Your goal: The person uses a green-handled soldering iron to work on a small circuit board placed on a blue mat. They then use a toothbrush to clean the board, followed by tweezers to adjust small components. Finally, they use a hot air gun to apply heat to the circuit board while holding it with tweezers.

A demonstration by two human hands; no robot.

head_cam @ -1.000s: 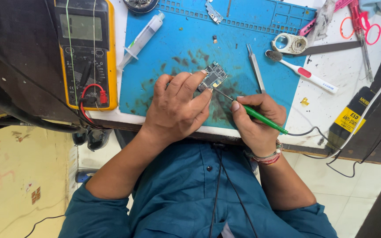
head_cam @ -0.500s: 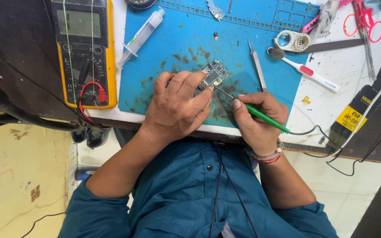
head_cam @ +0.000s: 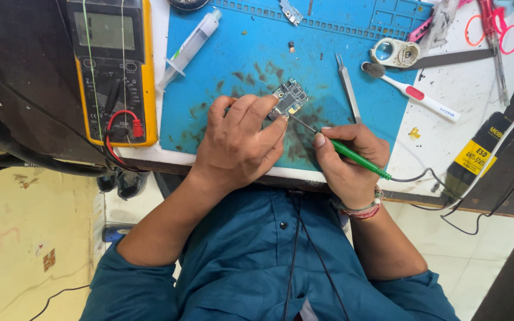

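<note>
My left hand (head_cam: 239, 142) rests on the blue work mat (head_cam: 239, 53) and pinches a small circuit board (head_cam: 288, 98) between its fingertips, pressing it to the mat. A green-handled soldering iron (head_cam: 358, 159) is gripped like a pen in my right hand (head_cam: 346, 160); its thin metal tip points up-left and touches the board's lower edge. The iron's black cord runs off to the right.
A yellow multimeter (head_cam: 114, 65) with red and black leads lies at the left. A syringe (head_cam: 188, 47), tweezers (head_cam: 347, 89), a brush with white handle (head_cam: 414, 95), a small round tin (head_cam: 395, 53) and pink scissors (head_cam: 495, 30) lie around the mat.
Both hands stay on the board with only slight shifts; the iron's tip remains at the board's edge.
</note>
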